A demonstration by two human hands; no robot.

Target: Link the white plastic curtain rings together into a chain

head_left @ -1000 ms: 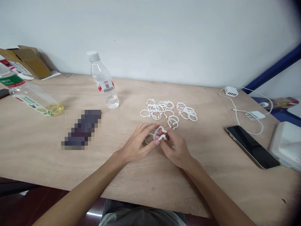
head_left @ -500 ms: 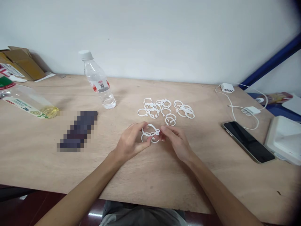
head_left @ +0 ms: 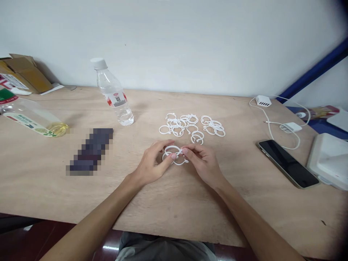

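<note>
My left hand (head_left: 152,166) and my right hand (head_left: 202,163) meet at the middle of the wooden table (head_left: 168,203). Both pinch a small cluster of white plastic rings (head_left: 174,155) held just above the tabletop. The left thumb and fingers grip the rings' left side, the right fingertips grip the right side. Just beyond the hands lies a pile of several loose white rings (head_left: 191,127).
A clear water bottle (head_left: 112,94) stands at the back left. An oil bottle (head_left: 32,117) lies on its side at far left near a cardboard box (head_left: 21,72). A blurred dark patch (head_left: 91,150) sits left of the hands. Phone (head_left: 288,163), chargers with cable (head_left: 274,116) and white box (head_left: 330,159) lie right.
The view shifted slightly, so objects sit further left. My hands moved apart and came together again, turning the held rings so they lie flatter and lower between my fingertips.
</note>
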